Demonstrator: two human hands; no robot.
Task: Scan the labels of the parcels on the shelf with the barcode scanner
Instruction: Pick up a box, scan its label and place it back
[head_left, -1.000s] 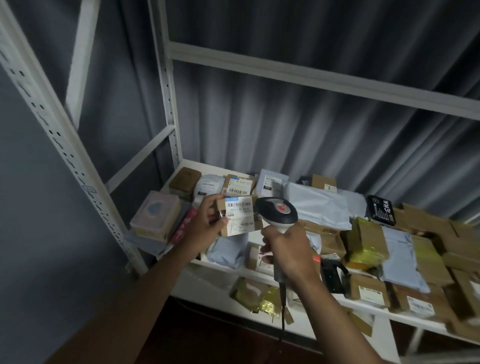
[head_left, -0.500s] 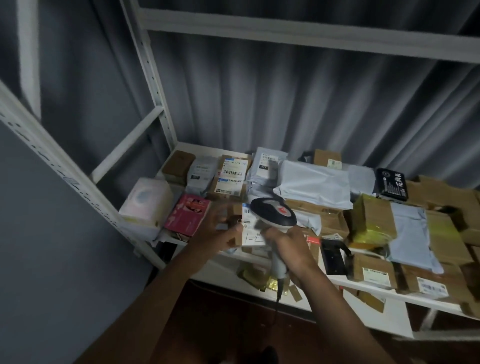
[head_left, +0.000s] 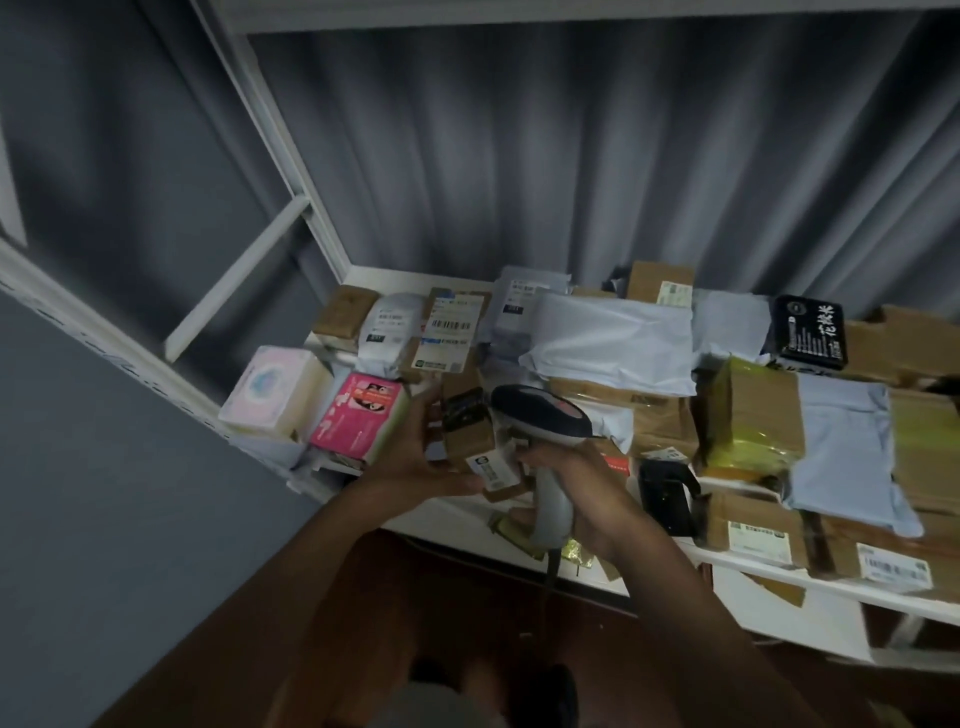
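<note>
My right hand (head_left: 582, 483) grips the handle of a grey barcode scanner (head_left: 540, 415) with a dark head, held over the shelf's front edge. My left hand (head_left: 415, 447) holds a small brown cardboard parcel (head_left: 467, 426) with a dark label, just left of the scanner head. A white label (head_left: 491, 467) shows on a parcel under the scanner. Several parcels cover the white shelf (head_left: 753, 569): brown boxes, grey mailer bags (head_left: 613, 338) and a labelled box (head_left: 452, 327) at the back.
A pink box (head_left: 358, 415) and a pale pink pack (head_left: 270, 389) lie at the shelf's left end. A black pouch (head_left: 810, 330) sits at the back right and a black item (head_left: 667, 496) at the front. White uprights (head_left: 291, 156) frame the shelf; grey curtain behind.
My left hand has lowered the labelled parcel it held up and now holds a small brown parcel lower, near the front edge. The view has tilted down; the scanner stays in my right hand.
</note>
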